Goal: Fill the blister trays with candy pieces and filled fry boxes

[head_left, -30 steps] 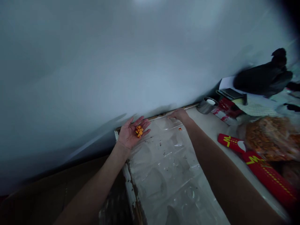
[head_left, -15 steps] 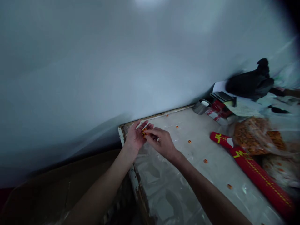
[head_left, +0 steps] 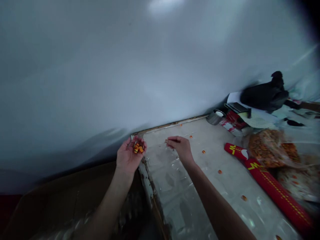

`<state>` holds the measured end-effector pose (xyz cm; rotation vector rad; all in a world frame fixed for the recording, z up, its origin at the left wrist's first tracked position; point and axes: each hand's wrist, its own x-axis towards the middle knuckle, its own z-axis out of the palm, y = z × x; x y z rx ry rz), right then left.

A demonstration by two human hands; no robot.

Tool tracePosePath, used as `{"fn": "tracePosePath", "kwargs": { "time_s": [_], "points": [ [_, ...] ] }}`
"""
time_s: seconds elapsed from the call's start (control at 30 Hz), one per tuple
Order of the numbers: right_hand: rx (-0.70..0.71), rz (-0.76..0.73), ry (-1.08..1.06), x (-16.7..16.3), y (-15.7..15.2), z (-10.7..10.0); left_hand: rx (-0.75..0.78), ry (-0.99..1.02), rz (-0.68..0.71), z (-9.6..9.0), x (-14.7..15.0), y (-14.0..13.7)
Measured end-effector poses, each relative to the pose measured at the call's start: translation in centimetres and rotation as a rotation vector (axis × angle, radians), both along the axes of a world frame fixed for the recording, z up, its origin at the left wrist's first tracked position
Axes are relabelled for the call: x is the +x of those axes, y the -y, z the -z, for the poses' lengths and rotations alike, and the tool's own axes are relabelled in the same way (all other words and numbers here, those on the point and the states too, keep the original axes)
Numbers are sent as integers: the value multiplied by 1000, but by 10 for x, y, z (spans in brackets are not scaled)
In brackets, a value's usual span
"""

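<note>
My left hand [head_left: 130, 155] is turned palm up beyond the table's left corner, cupped around several small orange pieces [head_left: 138, 148] with yellow and dark marks. Over the table's far left part, my right hand [head_left: 180, 146] has thumb and fingers pinched together. Whatever lies between those fingertips is too small to make out. Beneath and beside my right hand, clear plastic [head_left: 172, 180] covers the tabletop. A row of small orange oval pieces [head_left: 203, 151] runs along the surface to the right of my right forearm, spaced apart.
A red tube-shaped pack [head_left: 272, 186] with yellow marks lies at right, beside a clear bag of orange pieces [head_left: 265, 146]. Farther back are a metal cup [head_left: 215, 117], papers and a black bag [head_left: 265, 94]. The wall [head_left: 160, 73] borders the table; a brown box [head_left: 57, 196] stands lower left.
My hands have moved apart. The right has left the palm and shifted right over the table; the left has drawn back left, its orange pieces now in plain sight.
</note>
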<state>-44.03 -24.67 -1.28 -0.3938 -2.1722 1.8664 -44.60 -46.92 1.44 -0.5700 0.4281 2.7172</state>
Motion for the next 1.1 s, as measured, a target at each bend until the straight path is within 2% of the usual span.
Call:
{"fn": "tracePosePath", "kwargs": {
  "time_s": [0.1, 0.2, 0.3, 0.47, 0.6, 0.7, 0.77, 0.83, 0.9, 0.93, 1.03, 1.1],
  "points": [
    [360, -54, 7, -51, -10, 1, 14, -54, -8, 4, -18, 12],
    [674, -149, 38, -90, 1, 4, -12, -36, 39, 12, -34, 12],
    [798, -163, 51, -106, 17, 7, -13, 12, 96, 20, -45, 7],
    [935, -244, 71, -99, 27, 3, 8, 18, 107, 26, -49, 6],
    [953, -233, 166, -113, 20, -4, 4, -4, 116, 26, -47, 6],
    [912, -198, 282, -130, 13, -11, 5, -40, 156, 27, -45, 7],
    [843, -198, 283, -127, 13, -17, 8, -71, 181, 28, -44, 10],
    [688, -240, 165, -107, 22, -23, 16, -102, 185, 28, -41, 12],
    [516, -301, -8, -72, 37, -25, 28, -128, 168, 26, -37, 11],
    [487, -310, -68, -53, 46, -24, 35, -137, 159, 24, -35, 9],
    [555, -240, -130, 2, 77, -13, 31, -129, 101, 22, -21, -4],
    [639, -176, -119, 30, 97, -4, -20, -95, 0, 23, -7, -16]
  ]
}}
